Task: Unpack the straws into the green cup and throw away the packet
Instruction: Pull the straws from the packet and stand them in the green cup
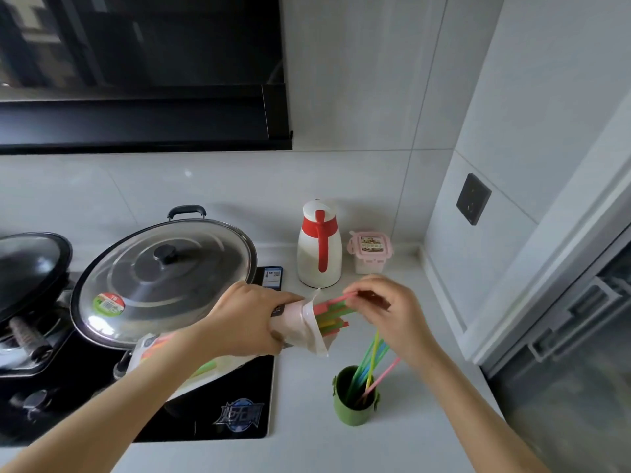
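Note:
My left hand (247, 319) grips the clear plastic straw packet (300, 324) near its torn open end, holding it level above the counter. Coloured straw ends (333, 315) stick out of the opening toward the right. My right hand (386, 314) pinches a pink straw (336, 297) at the top of that bunch. Below it stands the green cup (353, 402) on the white counter, with several straws (370, 365) leaning in it. The packet's rear part (205, 367) runs back under my left forearm.
A black hob (218, 414) lies left of the cup, with a lidded steel wok (164, 281) and a dark pan (27, 268) on it. A white and red jug (319, 247) and a pink box (370, 252) stand by the back wall. A phone (272, 277) lies beside the wok.

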